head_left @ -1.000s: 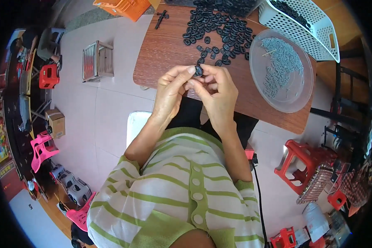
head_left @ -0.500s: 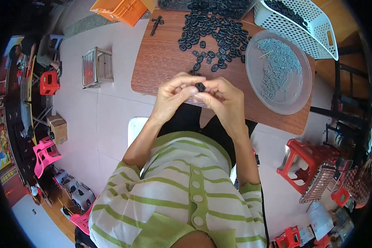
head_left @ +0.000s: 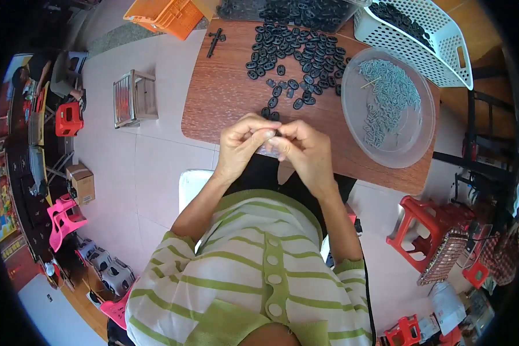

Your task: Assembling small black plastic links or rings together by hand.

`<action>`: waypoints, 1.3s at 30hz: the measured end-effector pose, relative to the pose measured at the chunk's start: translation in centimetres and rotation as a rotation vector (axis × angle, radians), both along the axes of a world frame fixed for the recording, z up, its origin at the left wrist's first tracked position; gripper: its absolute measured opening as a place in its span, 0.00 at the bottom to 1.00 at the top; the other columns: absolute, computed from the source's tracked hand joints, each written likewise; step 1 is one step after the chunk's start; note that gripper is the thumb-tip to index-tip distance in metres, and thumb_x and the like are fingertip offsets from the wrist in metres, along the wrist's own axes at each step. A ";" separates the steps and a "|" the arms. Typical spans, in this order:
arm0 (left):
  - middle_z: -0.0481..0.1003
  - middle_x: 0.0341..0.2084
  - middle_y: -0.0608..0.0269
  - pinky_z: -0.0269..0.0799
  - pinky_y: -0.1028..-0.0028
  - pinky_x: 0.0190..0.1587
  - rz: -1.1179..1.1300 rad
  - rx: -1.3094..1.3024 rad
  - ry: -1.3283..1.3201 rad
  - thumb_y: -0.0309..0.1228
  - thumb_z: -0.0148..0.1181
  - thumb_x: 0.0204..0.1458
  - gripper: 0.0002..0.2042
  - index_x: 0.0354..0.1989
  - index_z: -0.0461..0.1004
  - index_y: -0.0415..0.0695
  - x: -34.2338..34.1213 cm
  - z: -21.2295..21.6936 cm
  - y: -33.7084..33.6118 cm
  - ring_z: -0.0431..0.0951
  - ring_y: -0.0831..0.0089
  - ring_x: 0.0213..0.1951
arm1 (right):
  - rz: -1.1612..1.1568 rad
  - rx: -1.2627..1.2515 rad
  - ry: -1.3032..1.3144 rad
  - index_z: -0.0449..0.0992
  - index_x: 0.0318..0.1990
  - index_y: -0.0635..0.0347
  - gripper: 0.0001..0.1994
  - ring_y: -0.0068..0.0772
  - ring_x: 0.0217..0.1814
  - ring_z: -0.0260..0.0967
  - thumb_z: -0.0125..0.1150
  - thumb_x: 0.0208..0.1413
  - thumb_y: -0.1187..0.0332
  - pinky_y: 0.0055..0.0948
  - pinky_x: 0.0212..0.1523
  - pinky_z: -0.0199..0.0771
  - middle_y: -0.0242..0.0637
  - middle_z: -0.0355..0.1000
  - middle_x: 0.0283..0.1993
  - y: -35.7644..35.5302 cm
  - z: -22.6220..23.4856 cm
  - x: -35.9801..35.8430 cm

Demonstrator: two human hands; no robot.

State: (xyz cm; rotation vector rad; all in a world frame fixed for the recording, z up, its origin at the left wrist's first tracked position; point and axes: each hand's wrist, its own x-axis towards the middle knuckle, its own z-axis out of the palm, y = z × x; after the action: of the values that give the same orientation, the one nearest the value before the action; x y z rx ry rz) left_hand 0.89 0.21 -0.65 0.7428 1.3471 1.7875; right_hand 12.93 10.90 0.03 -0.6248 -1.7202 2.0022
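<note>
A small black part [head_left: 277,134] is pinched between the left hand [head_left: 243,144] and right hand [head_left: 307,151], fingertips pressed together over the tabletop [head_left: 225,92]. Black parts [head_left: 297,55] and a clear bowl [head_left: 409,151] lie beyond.

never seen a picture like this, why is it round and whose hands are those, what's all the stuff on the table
The picture comes from a wide fisheye camera worn on a person's head, looking down; that lens bends straight edges and rounds the view. The striped green shirt at the bottom is the wearer's own. Their left hand and right hand meet over the near edge of a brown wooden table, pinching something small and dark that is too hidden to identify. On the table lie a scatter of small black oval parts, a clear round bowl of tiny grey pieces, and a white slotted basket holding more black parts.
</note>
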 end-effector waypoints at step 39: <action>0.75 0.32 0.59 0.72 0.79 0.33 0.150 -0.182 0.239 0.20 0.57 0.54 0.03 0.34 0.69 0.38 -4.6 1.2 3.8 0.75 0.78 0.30 | -0.378 0.985 -0.885 0.77 0.29 0.61 0.05 0.48 0.36 0.73 0.64 0.46 0.71 0.40 0.36 0.70 0.43 0.75 0.32 13.7 4.3 14.5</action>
State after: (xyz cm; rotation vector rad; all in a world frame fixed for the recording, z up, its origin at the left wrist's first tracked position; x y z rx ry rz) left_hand -3.70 4.05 0.54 0.7916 1.7397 1.7003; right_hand 27.45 24.62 4.33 -1.3857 -2.4678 0.4230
